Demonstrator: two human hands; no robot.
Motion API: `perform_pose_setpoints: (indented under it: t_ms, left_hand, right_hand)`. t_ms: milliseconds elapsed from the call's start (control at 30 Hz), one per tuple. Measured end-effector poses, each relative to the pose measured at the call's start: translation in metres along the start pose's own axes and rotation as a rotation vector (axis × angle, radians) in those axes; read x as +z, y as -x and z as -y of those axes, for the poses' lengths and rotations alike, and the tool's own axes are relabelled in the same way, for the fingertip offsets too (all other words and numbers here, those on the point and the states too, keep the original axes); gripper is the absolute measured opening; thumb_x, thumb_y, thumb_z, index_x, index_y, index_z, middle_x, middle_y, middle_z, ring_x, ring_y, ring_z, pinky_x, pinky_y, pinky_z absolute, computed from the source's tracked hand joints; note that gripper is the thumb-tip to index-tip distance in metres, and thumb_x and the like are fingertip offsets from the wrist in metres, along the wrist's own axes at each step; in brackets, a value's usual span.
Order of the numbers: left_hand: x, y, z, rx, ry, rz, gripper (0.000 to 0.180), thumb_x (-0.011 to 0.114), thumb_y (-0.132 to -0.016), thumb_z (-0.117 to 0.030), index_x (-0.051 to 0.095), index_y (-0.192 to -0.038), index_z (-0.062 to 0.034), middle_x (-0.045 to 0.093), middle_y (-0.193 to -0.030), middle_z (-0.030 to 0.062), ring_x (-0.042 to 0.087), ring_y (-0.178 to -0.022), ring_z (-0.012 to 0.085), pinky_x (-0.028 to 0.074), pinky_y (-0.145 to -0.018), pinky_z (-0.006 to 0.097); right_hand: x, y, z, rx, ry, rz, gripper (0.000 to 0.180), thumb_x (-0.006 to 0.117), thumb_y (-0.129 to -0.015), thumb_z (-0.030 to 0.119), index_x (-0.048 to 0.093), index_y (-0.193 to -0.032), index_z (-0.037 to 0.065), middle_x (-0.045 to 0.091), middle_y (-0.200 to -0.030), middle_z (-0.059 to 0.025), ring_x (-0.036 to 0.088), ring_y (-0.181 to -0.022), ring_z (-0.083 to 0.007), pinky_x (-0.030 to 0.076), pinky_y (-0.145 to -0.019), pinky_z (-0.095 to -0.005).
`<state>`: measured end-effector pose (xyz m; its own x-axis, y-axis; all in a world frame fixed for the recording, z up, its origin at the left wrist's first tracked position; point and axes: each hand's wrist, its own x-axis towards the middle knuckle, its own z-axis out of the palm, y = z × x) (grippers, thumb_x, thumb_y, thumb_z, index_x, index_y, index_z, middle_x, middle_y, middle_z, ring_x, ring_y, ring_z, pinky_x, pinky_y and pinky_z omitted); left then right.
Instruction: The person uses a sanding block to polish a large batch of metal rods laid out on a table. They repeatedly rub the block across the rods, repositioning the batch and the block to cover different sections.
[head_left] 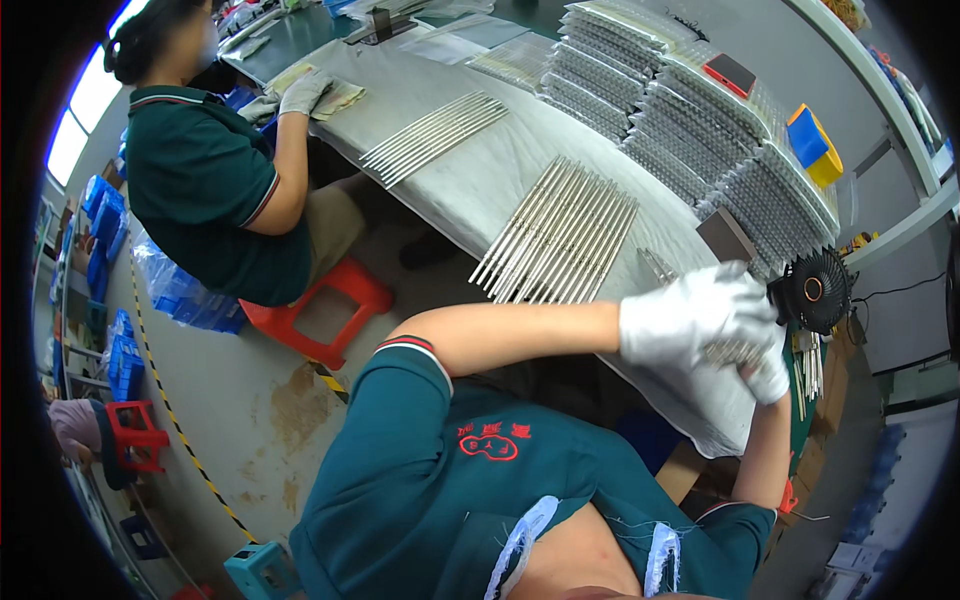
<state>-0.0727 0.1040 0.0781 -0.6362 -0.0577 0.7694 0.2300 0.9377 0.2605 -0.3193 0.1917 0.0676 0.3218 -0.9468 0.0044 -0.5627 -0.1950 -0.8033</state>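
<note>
White gloves cover both my hands, which are close together over the right end of the cloth-covered table. My left hand (672, 322) is closed around a bundle of thin silvery metal rods (733, 353). Against the same bundle, my right hand (768, 378) is closed too, its fingers partly hidden behind the left. Silvery tips (655, 264) show beyond the left glove; whether they belong to the bundle I cannot tell. Left of my hands, a row of similar metal rods (560, 235) lies side by side on the cloth. A smaller row of rods (435, 138) lies farther left.
Stacked clear plastic trays (690, 130) line the table's far side, with a red-edged phone (730, 75) on top. A black fan (812, 290) stands right of my hands. At left, a gloved co-worker (205, 190) sits on a red stool (320, 310) by the table (400, 85).
</note>
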Motion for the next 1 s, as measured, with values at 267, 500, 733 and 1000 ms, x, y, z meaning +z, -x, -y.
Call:
perform_pose_setpoints:
  t_ms: [267, 500, 733, 1000]
  left_hand:
    - [-0.024, -0.081, 0.081, -0.549, 0.729, -0.427, 0.040, 0.068, -0.095, -0.028, 0.062, -0.120, 0.0021, 0.071, -0.103, 0.0108, 0.067, -0.095, 0.0153, 0.054, -0.085, 0.030]
    - [-0.019, -0.059, 0.104, -0.656, 0.617, -0.590, 0.032, 0.075, -0.088, -0.014, 0.063, -0.116, -0.0028, 0.070, -0.097, 0.0027, 0.062, -0.083, 0.0069, 0.053, -0.077, 0.025]
    - [-0.012, -0.047, 0.105, -0.790, 0.795, -0.788, 0.022, 0.066, -0.092, -0.016, 0.064, -0.111, -0.0039, 0.060, -0.071, 0.0007, 0.059, -0.060, 0.0100, 0.050, -0.056, 0.027]
    - [0.041, -0.013, 0.114, -1.374, 1.399, -0.770, 0.014, 0.065, -0.092, -0.018, 0.059, -0.089, -0.0062, 0.057, -0.067, 0.0058, 0.054, -0.049, 0.0176, 0.053, -0.050, 0.037]
  right_hand:
    - [-0.012, -0.132, -0.084, -0.041, -0.056, -0.548, 0.080, 0.053, -0.080, 0.084, 0.062, -0.088, 0.005, 0.054, -0.073, 0.0031, 0.049, -0.070, -0.0077, 0.040, -0.058, -0.0290]
    - [0.039, -0.166, -0.027, -0.203, -0.193, -0.590, 0.074, 0.062, -0.082, 0.074, 0.063, -0.103, 0.003, 0.061, -0.084, 0.0024, 0.054, -0.075, -0.0088, 0.045, -0.064, -0.0286]
    - [0.048, -0.137, -0.005, 0.236, -0.173, -0.239, 0.051, 0.081, -0.079, 0.028, 0.063, -0.118, 0.001, 0.068, -0.096, -0.0041, 0.062, -0.090, -0.0124, 0.050, -0.082, -0.0285]
    - [0.091, -0.065, 0.061, 0.603, -0.971, -0.222, 0.028, 0.076, -0.087, 0.029, 0.056, -0.092, 0.009, 0.057, -0.071, -0.0012, 0.059, -0.057, -0.0132, 0.058, -0.056, -0.0339]
